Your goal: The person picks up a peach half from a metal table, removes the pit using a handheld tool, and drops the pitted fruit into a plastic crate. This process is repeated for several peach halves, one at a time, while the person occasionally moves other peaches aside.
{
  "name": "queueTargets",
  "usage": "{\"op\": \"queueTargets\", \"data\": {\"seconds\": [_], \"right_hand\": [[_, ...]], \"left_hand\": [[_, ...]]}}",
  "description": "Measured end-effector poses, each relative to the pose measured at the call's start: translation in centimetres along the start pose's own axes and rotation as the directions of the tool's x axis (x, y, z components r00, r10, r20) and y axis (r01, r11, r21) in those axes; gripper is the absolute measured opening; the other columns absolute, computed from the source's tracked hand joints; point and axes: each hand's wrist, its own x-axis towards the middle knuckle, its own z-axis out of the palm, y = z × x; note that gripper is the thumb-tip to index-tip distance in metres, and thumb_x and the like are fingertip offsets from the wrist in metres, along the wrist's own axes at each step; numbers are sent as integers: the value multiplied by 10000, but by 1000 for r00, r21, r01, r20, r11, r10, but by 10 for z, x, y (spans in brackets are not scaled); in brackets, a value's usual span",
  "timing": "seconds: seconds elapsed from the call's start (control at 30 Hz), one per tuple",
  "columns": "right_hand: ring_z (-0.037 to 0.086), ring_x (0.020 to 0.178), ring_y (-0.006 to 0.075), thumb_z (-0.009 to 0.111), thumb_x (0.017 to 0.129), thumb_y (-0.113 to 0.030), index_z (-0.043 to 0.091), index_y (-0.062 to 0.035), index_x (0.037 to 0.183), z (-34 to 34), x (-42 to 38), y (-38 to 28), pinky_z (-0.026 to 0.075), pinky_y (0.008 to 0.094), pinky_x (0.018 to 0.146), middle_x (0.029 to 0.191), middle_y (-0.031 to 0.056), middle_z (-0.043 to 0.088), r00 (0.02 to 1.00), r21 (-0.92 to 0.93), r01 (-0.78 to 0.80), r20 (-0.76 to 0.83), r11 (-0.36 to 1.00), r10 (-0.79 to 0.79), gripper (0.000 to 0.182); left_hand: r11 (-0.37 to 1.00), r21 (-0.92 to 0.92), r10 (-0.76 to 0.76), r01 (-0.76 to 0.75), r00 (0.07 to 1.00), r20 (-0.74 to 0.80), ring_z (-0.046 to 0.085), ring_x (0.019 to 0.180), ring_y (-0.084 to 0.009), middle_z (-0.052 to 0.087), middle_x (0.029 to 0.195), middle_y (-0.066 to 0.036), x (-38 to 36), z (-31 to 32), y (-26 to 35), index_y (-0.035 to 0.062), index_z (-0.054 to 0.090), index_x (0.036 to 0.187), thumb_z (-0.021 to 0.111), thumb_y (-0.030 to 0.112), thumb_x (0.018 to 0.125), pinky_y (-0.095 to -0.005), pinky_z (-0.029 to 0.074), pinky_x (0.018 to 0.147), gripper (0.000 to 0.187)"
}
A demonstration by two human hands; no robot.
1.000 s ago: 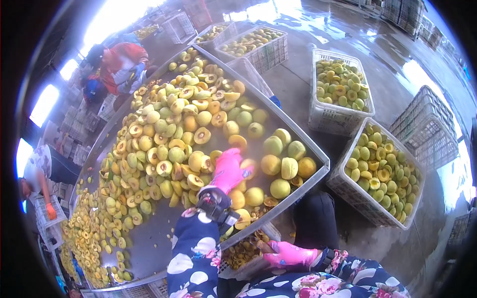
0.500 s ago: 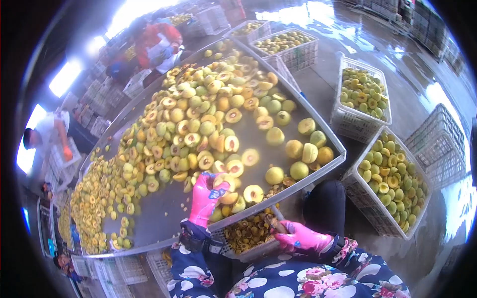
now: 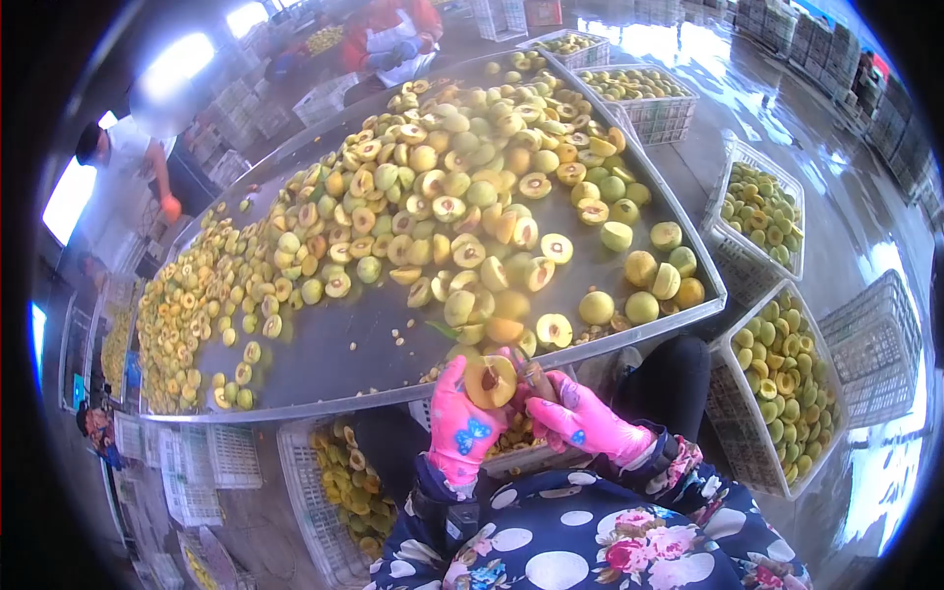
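My left hand (image 3: 460, 425), in a pink glove with a blue butterfly print, grips a halved yellow stone fruit (image 3: 482, 379). The cut face shows its brown pit. Close beside it my right hand (image 3: 594, 423), also gloved in pink, is closed around a small brown-handled tool (image 3: 538, 382); its working end is by the fruit and too unclear to name. Both hands are over my lap, just before the near edge of a metal table (image 3: 364, 369). Below them a crate (image 3: 511, 464) of fruit pieces is partly hidden by the gloves.
Many fruit halves (image 3: 433, 187) are heaped across the raised-rim table. To the right stand white crates of fruit (image 3: 787, 393) and an upright crate (image 3: 875, 349). Another filled crate (image 3: 305, 482) is at lower left. A person in white (image 3: 133, 162) works beyond the table.
My left hand has come back from the table pile to my lap, now holding a fruit half. My right hand has risen slightly beside it. The view has shifted.
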Motion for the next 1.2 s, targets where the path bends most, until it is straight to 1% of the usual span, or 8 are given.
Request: {"op": "queueTargets", "data": {"seconds": [0.1, 0.27, 0.57, 0.77, 0.97, 1.07, 1.17, 1.2], "right_hand": [[518, 538, 61, 533, 912, -249, 458, -17, 1123, 3, -5, -5, 422, 189, 492, 749, 18, 564, 1000, -96, -3, -12, 995, 2, 322], [498, 568, 57, 519, 918, -235, 481, -34, 1129, 14, -14, -11, 424, 209, 522, 741, 1, 540, 996, -346, -42, 62, 937, 67, 294], [478, 555, 54, 495, 930, -221, 480, -37, 1072, 26, -11, -1, 407, 208, 507, 711, 0, 517, 998, -411, -12, 55, 912, 38, 233], [474, 531, 110, 504, 917, -213, 487, -27, 1004, 27, -10, 7, 393, 292, 492, 618, 14, 506, 999, -376, 22, 41, 926, -7, 206], [570, 566, 279, 509, 898, -173, 467, 1, 944, 26, -6, 25, 409, 359, 518, 644, 146, 549, 991, -557, 129, 46, 821, -124, 184], [581, 621, 363, 506, 893, -170, 452, 18, 929, 28, -5, 21, 418, 390, 543, 676, 200, 555, 996, -609, 84, 53, 789, -66, 199], [458, 503, 75, 457, 936, -170, 435, -45, 1014, 27, -6, 19, 365, 252, 462, 614, -16, 473, 996, -556, 39, 84, 830, 9, 148], [465, 501, 80, 462, 934, -176, 437, -43, 1012, 27, -6, 19, 370, 258, 463, 614, -9, 480, 996, -546, 21, 86, 837, 31, 156]], "left_hand": [[996, 18, 93, -92, 994, -49, 518, 1059, -309, 507, 1210, -176, -9, -12, 5, 18, 428, 1266, 420, 335, 923, -420, 421, 912, 467], [929, 314, 212, -195, 977, -22, 554, 1005, -275, 534, 1170, -173, -20, -20, 8, 35, 455, 1252, 371, 357, 954, -396, 462, 848, 447], [903, 384, 231, -192, 971, -57, 573, 970, -230, 569, 1103, -169, -28, -17, 1, -13, 482, 1207, 380, 316, 966, -354, 480, 829, 421], [900, 381, 259, -212, 963, -78, 578, 941, -223, 577, 1085, -175, -23, -15, -5, -20, 516, 1155, 399, 310, 960, -340, 486, 809, 400], [878, 395, 333, -270, 938, -100, 602, 846, -214, 603, 1025, -167, -19, -16, -15, -22, 536, 1118, 416, 332, 954, -324, 507, 741, 409], [843, 470, 354, -262, 928, -118, 612, 791, -203, 619, 977, -155, -17, -20, -16, -26, 545, 1097, 428, 349, 948, -307, 516, 699, 421], [828, 520, 334, -212, 930, -152, 617, 763, -190, 629, 935, -144, -17, -17, -14, -35, 559, 1064, 438, 360, 944, -296, 520, 678, 430], [827, 528, 322, -190, 931, -169, 618, 758, -187, 632, 922, -141, -18, -16, -14, -38, 565, 1051, 441, 362, 942, -293, 521, 674, 433]]}}
